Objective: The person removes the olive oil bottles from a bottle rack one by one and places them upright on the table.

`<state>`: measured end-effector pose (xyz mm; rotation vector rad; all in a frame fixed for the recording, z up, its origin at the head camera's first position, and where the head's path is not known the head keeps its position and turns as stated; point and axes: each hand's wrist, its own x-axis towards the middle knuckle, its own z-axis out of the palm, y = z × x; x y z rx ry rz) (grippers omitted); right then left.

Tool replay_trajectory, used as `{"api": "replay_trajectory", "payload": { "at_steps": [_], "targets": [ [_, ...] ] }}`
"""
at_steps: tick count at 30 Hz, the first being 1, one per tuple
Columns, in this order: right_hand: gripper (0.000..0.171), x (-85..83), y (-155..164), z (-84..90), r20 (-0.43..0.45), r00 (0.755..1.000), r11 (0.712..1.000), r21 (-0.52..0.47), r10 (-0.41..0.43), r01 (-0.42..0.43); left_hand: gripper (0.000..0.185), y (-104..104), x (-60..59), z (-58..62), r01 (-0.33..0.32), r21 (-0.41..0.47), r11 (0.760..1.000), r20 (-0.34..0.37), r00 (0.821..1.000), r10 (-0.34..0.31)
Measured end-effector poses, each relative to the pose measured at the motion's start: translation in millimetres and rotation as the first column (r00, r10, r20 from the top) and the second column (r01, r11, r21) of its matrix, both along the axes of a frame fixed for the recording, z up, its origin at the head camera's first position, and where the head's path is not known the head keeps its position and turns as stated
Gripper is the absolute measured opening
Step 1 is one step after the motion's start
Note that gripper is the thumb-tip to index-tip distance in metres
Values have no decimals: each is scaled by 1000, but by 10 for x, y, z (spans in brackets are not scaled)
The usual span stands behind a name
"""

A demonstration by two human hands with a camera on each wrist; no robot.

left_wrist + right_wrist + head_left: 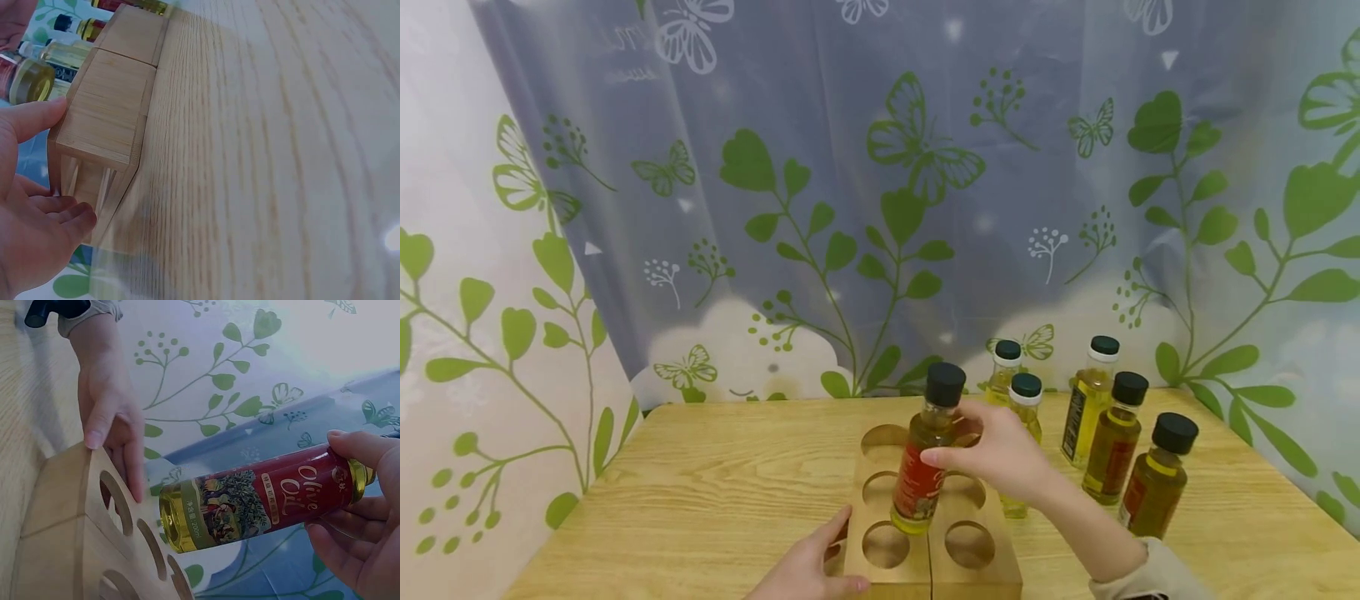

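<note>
My right hand [1007, 454] grips an olive oil bottle [919, 487] by its upper part, thumb on one side and fingers on the other. This bottle has a black cap and a red label reading "Olive Oil" [306, 481]. Slightly tilted, it hangs over the left row of a wooden bottle holder [1003, 546] with several round holes. At the holder's near left corner, my left hand [812, 562] holds on with the thumb at the front and the fingers curled at the hollow side. Those curled fingers [69, 215] show in the left wrist view.
Right of the holder stand more oil bottles: two with green caps [1026, 387] partly behind my right hand, another green-capped one [1090, 408], and two black-capped ones [1112, 450] with red labels. A patterned curtain [820, 208] hangs behind the wooden table [722, 467].
</note>
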<state>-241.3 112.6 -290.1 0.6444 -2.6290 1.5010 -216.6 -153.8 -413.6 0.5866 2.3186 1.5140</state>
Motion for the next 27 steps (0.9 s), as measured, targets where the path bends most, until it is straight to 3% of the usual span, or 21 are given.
{"api": "replay_trajectory", "payload": {
  "at_steps": [8, 15, 27],
  "targets": [
    [62, 32, 301, 80, -2, 995, 993, 57, -100, 100, 90, -4, 7, 12, 19, 10, 1000, -30, 999, -19],
    [69, 50, 581, 44, 26, 985, 979, 115, -173, 169, 91, -12, 3, 6, 26, 15, 1000, -23, 999, -26],
    [67, 63, 921, -42, -27, 965, 942, 215, -259, 259, 92, -18, -4, 2, 28, 14, 1000, -31, 999, -28]
  ]
}}
